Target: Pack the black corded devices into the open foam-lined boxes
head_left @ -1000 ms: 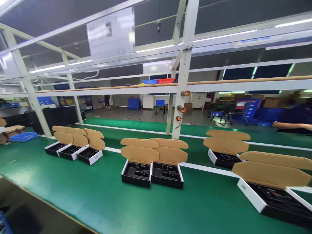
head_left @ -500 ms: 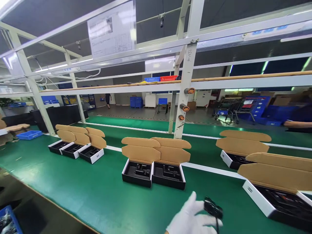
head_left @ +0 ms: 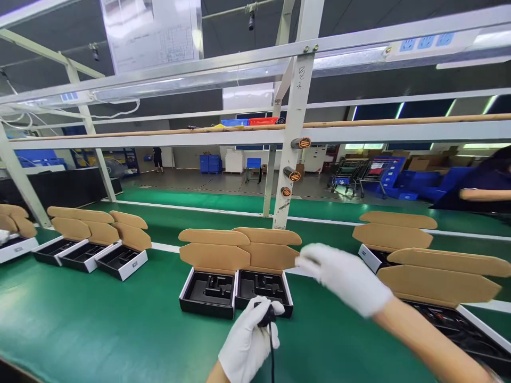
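My left hand, in a white glove, grips a small black device with a black cable hanging down from it. It is just in front of two open boxes set side by side, the left box and the right box. Both have black inserts with moulded recesses and raised brown cardboard lids. My right hand, also white-gloved, reaches in from the right with bent fingers by the edge of the right box's lid. Motion blurs its fingertips, so contact with the lid cannot be made out.
More open boxes stand at the left of the green table. A larger box and another behind it stand on the right. A white upright post rises behind the middle boxes. Another person's arm shows at far right.
My left hand has moved left with the black device, to the front of the right middle box. My right hand has come into view from the right. The view has shifted right.
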Demonstrator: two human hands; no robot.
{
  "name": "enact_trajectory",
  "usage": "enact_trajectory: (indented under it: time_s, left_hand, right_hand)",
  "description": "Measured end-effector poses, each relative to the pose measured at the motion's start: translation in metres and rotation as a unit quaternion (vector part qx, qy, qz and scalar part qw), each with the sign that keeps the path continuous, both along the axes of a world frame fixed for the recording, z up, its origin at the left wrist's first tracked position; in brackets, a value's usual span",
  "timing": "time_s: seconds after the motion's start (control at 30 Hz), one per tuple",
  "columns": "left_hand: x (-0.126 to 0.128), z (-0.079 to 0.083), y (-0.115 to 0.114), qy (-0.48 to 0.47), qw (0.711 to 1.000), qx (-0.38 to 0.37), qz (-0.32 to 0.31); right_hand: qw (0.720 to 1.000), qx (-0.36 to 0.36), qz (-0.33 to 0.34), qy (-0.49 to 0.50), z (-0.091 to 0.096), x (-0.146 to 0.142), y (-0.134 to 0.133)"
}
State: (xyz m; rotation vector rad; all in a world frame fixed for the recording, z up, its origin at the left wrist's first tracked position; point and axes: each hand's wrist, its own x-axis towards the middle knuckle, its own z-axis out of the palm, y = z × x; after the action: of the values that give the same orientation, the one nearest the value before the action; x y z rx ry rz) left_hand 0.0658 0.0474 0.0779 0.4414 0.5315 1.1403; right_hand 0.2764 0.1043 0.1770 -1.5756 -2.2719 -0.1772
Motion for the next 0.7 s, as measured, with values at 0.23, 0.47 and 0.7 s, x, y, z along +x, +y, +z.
enact_trajectory:
  time_s: [0.23, 0.47, 0.7]
  left_hand:
    - [-0.005, -0.025, 0.016, -0.009, 0.997, 0.051, -0.058]
    - [-0.009, -0.009, 0.016, -0.038, 0.996, 0.068, -0.046]
    - [-0.007, 0.018, 0.017, -0.005, 1.000, -0.005, -0.027]
  right_hand:
    - [0.951, 0.262, -0.093, 0.137, 0.057, -0.020, 0.129]
    - [0.960, 0.238, -0.083, 0.124, 0.069, -0.031, 0.147]
    - [0.968, -0.015, 0.188, 0.165, 0.041, -0.038, 0.028]
